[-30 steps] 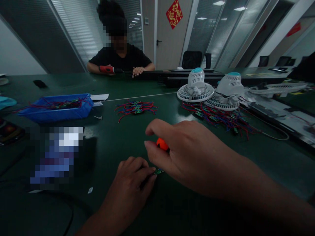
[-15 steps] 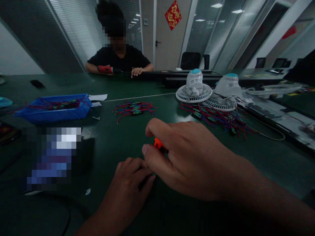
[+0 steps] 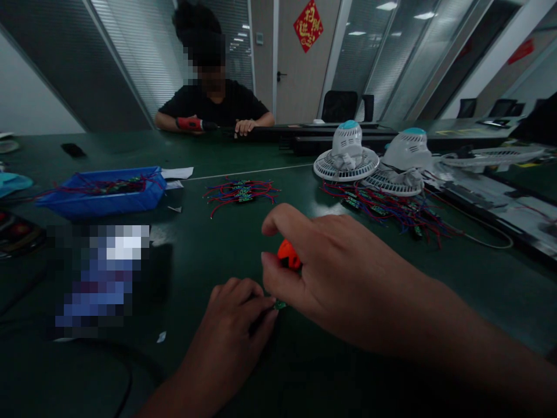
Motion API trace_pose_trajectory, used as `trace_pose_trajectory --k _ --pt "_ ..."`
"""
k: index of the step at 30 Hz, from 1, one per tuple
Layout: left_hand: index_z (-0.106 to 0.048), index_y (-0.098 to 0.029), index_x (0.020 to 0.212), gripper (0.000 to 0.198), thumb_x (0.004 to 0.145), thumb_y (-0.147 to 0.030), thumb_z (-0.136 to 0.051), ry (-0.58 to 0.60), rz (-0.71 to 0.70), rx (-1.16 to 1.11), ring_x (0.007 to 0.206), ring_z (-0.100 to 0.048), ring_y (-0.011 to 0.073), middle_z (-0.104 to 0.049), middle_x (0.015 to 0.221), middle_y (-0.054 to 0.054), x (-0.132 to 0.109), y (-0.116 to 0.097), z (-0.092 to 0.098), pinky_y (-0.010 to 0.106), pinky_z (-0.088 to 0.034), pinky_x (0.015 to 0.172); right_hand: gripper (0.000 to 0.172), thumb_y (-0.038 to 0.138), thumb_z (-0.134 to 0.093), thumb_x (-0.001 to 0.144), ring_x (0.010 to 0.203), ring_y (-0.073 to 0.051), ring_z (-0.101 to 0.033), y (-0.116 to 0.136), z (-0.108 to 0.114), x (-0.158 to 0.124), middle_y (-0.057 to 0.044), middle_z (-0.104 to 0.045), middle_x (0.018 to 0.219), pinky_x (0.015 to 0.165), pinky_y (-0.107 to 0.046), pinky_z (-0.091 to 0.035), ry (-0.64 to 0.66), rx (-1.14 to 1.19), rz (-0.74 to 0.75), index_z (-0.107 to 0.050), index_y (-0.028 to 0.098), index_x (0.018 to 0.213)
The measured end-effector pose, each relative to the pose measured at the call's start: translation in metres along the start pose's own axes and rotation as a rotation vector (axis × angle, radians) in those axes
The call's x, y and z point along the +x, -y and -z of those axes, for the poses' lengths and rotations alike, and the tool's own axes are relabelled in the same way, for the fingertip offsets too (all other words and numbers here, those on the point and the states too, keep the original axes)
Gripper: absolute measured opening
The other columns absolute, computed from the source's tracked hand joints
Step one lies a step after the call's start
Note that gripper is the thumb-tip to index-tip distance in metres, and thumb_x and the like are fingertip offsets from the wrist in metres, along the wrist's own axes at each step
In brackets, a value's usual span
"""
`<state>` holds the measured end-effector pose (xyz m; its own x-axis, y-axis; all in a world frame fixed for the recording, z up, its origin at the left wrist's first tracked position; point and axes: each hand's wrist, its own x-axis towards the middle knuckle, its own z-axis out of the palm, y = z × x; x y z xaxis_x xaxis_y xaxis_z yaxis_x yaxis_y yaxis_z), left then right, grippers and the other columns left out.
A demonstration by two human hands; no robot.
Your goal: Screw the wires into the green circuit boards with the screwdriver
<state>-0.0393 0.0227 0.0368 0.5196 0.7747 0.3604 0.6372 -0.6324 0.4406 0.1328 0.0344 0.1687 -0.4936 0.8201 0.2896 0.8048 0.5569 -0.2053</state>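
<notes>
My left hand (image 3: 237, 325) is closed in a pinch at the table top, its thumb and forefinger on the edge of a small green circuit board (image 3: 281, 304). Most of that board is hidden behind my right hand (image 3: 335, 278). Held inside my right hand, just above the board, is an orange-and-black tool (image 3: 289, 255). Only its rounded orange end shows, so its kind cannot be made out. The thumb and forefinger of my right hand curve around it with a gap between their tips.
Wired circuit boards (image 3: 242, 190) lie ahead, with another pile (image 3: 383, 206) beside white fans (image 3: 347, 157). A blue tray (image 3: 104, 203) of wired boards and a lit phone-like screen (image 3: 104, 278) are at left. Across the table (image 3: 209, 261), a person (image 3: 213, 104) holds a red power tool (image 3: 190, 123).
The thumb and forefinger of my right hand have moved a little farther apart. More of the orange tool and the green board shows. The whole view has shifted slightly.
</notes>
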Motion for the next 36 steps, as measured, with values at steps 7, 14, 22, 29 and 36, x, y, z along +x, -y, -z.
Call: trace_pose_trajectory --k 7,14,22,29,36 --pt "-0.069 -0.025 0.083 0.017 0.085 -0.018 -0.053 0.024 0.07 -0.019 0.08 -0.056 0.0245 -0.063 0.087 0.004 -0.0019 -0.0006 -0.0013 0.041 -0.046 0.067 0.013 0.031 -0.047 0.086 0.057 -0.013 -0.048 0.0033 0.0041 0.0031 0.003 -0.054 0.066 0.053 -0.028 -0.027 0.079 0.047 -0.021 -0.053 0.019 0.087" --pt "-0.068 -0.022 0.087 0.014 0.083 -0.015 -0.057 0.008 0.026 -0.017 0.089 -0.057 0.0292 -0.064 0.093 0.007 0.0003 -0.0019 0.0011 0.047 -0.045 0.072 0.039 0.056 -0.039 0.091 0.047 -0.011 -0.032 -0.0022 0.0008 0.0031 0.006 -0.039 0.051 0.048 -0.027 -0.017 0.001 -0.026 -0.014 -0.053 0.023 0.075" --pt "-0.068 -0.021 0.09 0.016 0.087 -0.016 -0.053 0.024 0.002 0.007 0.082 -0.056 0.0263 -0.063 0.087 0.006 -0.0002 -0.0014 0.0024 0.044 -0.042 0.069 0.017 0.034 -0.049 0.089 0.047 -0.013 -0.041 -0.0015 -0.0003 0.0023 0.004 -0.048 0.055 0.047 -0.028 -0.02 0.006 -0.053 0.031 -0.057 0.02 0.088" --pt "-0.067 -0.022 0.085 0.014 0.085 -0.018 -0.054 0.004 0.006 0.004 0.08 -0.057 0.0254 -0.064 0.084 0.005 0.0007 -0.0018 0.0018 0.04 -0.041 0.065 0.027 0.032 -0.051 0.086 0.055 -0.017 -0.052 -0.002 0.0 0.0001 0.002 -0.056 0.061 0.052 -0.029 -0.029 0.023 0.001 0.023 -0.057 0.014 0.105" --pt "-0.068 -0.023 0.086 0.015 0.084 -0.017 -0.055 -0.025 0.008 0.011 0.079 -0.057 0.0245 -0.065 0.084 0.004 0.0002 -0.0023 0.0011 0.04 -0.043 0.066 0.015 0.032 -0.047 0.087 0.055 -0.014 -0.045 -0.0012 0.0027 0.0034 0.003 -0.053 0.063 0.052 -0.029 -0.024 0.046 -0.042 -0.008 -0.055 0.019 0.088"
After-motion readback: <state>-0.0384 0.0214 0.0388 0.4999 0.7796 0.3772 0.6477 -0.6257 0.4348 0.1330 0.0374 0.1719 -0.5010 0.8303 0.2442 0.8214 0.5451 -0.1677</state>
